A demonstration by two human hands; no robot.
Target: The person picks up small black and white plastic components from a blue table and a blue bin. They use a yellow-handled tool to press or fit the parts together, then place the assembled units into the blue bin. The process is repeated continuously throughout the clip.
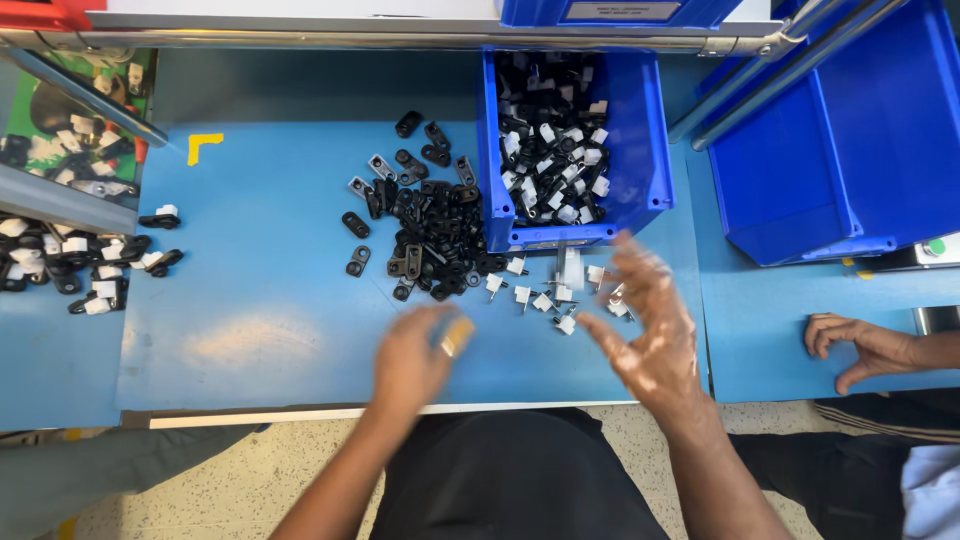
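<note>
My left hand [412, 358] is blurred over the blue table's front part, fingers curled, with something small and yellowish at its fingertips; I cannot tell what it is or whether it is held. My right hand [650, 325] hovers with fingers spread just right of several small white plastic clips [545, 297]. A heap of black plastic brackets [432, 235] lies beyond my left hand. A blue bin [655, 180] behind the clips holds several black-and-white assembled parts.
A larger blue bin [850, 170] stands at the right. More assembled black-and-white parts [85, 270] lie at the left edge. Another person's hand [865, 345] rests on the table at the right. A metal rail [400, 38] runs along the back.
</note>
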